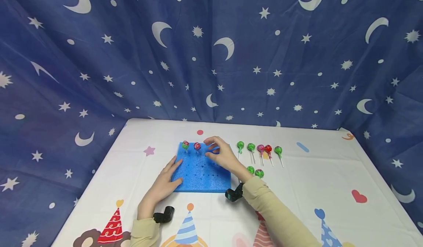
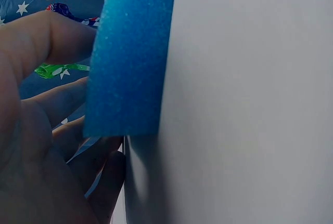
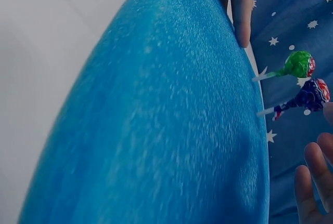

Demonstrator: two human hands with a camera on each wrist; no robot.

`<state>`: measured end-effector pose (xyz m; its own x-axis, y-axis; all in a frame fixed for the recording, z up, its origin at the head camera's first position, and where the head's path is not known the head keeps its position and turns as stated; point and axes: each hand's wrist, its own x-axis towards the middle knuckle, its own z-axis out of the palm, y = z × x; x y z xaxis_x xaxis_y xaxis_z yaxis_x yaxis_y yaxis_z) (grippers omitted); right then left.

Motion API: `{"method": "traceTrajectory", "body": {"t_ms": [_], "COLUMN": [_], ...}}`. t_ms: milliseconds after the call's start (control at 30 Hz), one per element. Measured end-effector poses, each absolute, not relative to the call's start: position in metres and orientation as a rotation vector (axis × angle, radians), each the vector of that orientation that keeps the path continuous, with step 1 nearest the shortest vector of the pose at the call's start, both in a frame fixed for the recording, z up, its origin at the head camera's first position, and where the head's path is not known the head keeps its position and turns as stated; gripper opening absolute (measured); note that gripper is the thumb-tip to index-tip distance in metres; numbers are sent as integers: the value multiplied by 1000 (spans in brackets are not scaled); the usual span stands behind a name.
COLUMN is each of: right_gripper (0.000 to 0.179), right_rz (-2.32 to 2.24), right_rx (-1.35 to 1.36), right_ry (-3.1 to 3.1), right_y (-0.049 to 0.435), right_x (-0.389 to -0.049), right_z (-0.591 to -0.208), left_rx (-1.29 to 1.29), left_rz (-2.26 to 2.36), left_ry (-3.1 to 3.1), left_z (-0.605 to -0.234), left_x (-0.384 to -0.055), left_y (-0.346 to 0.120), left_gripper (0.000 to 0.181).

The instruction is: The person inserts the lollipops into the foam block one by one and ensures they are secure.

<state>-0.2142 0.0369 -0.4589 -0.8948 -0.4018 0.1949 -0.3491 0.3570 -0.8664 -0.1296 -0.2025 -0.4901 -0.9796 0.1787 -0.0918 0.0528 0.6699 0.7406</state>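
Observation:
A blue foam board (image 1: pixel 201 182) dotted with small holes lies on the table. Two lollipops stand upright near its far edge: a green one with red (image 1: pixel 185 144), and a dark blue and red one (image 3: pixel 313 95) to its right. My left hand (image 1: pixel 161 188) rests along the board's left side, fingers spread and thumb at the near part. Just right of the second lollipop, my right hand (image 1: pixel 225 158) hovers above the board's far right part. Its fingers are loosely bent and apart, with nothing seen between them.
Right of the board lies a row of loose lollipops, including a pink one (image 1: pixel 260 149), a red one (image 1: pixel 268 150) and a green one (image 1: pixel 278 150). Two more green lollipops (image 1: pixel 259 173) lie beside my right wrist, partly hidden. A star-patterned curtain (image 1: pixel 198 74) hangs behind the table.

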Motion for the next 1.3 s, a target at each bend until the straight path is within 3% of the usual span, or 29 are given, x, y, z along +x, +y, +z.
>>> {"method": "traceTrajectory", "body": {"t_ms": [1300], "right_gripper": [30], "right_rz": [-1393], "right_rx": [-714], "right_ry": [2766], "right_y": [133], "right_x": [-171], "right_z": [-443], "left_rx": [180], "left_rz": [1184], "left_ry": [2711], "left_z": [-489], "left_x": [-130], "left_y": [-202], "left_gripper": [66]}}
